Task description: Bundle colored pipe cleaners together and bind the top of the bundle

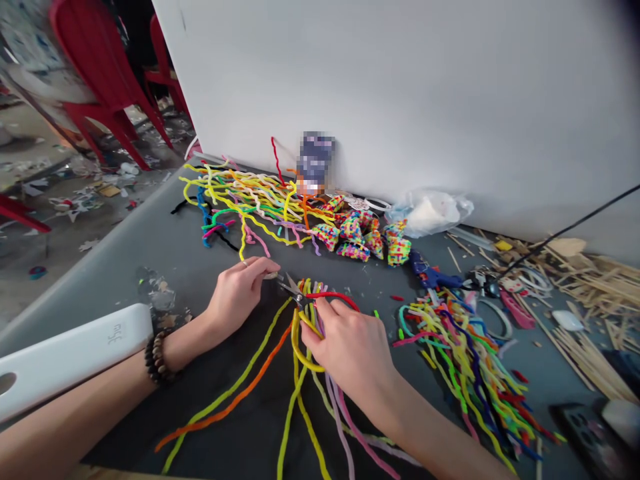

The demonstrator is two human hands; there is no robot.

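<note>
My right hand (353, 353) grips a pair of scissors (295, 291) by a yellow looped handle, with a red handle part above. The blades are slightly apart and point toward my left hand (237, 290). That hand is closed in a pinch on a small pale piece (271, 275), too small to make out, close to the blade tips. Beneath the scissors lies a spread bunch of fuzzy pipe cleaners, among them an orange pipe cleaner (235, 401) and a yellow-green pipe cleaner (230, 367). Their upper ends are partly hidden by the scissors and my right hand.
Loose pipe cleaners (235, 193) lie toward the wall, beside several multicoloured woven pieces (353, 230). On the right are another pipe cleaner pile (465, 373), a blue glue gun (435, 275), wooden sticks (590, 280) and a phone (590, 433). A white bar (75, 353) crosses my left forearm.
</note>
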